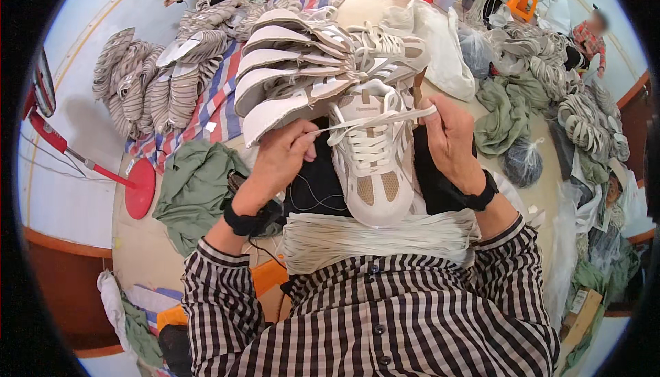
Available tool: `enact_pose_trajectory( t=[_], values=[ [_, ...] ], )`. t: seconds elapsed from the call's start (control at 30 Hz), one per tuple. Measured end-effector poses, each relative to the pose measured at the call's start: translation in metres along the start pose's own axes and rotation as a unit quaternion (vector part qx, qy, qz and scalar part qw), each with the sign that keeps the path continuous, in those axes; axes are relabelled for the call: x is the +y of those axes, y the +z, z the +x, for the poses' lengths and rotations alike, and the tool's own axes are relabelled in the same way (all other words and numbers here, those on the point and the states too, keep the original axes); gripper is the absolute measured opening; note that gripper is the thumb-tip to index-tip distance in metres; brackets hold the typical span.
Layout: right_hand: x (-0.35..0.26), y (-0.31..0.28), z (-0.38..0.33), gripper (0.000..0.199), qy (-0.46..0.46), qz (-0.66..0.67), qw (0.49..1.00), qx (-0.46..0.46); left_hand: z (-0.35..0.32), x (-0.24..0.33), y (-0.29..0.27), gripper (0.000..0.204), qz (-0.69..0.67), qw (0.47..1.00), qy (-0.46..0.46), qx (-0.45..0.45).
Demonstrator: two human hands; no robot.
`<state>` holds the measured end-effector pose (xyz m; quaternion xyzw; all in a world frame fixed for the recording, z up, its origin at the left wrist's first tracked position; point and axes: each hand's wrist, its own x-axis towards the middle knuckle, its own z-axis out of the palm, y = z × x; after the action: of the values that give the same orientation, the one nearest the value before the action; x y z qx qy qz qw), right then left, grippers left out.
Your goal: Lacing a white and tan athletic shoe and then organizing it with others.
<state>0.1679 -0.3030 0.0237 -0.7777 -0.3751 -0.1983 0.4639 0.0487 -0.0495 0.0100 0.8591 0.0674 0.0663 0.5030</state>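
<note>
On a floor strewn with heaped shoes [295, 60], we keep the white sneaker [371, 164] between our hands: left hand [278, 160] and right hand [450, 139] each pinch an end of its white lace [375, 121], drawn taut across.

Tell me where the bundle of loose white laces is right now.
In the head view, the bundle of white laces lies across the person's lap at lower centre, just below the white sneaker held between both hands.

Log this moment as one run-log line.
left hand: pinching white lace | right hand: pulling the lace's other end | sneaker: on lap, toe toward person | lace bundle: below sneaker
</note>
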Motion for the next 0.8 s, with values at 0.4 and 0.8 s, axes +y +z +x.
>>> enact_pose_trajectory(
  t=[0.4,0.8],
  values=[
    [0.003,0.026,-0.019,0.015,-0.019,-0.011,0.996,-0.083,-0.070,0.003,-0.066,0.016,0.035,0.997,-0.030,-0.068],
    [0.005,0.031,-0.007,0.015,-0.047,-0.017,0.990,-0.134,-0.058,-0.049,-0.135,0.010,0.046,0.996,-0.073,0.031]
  ],
)
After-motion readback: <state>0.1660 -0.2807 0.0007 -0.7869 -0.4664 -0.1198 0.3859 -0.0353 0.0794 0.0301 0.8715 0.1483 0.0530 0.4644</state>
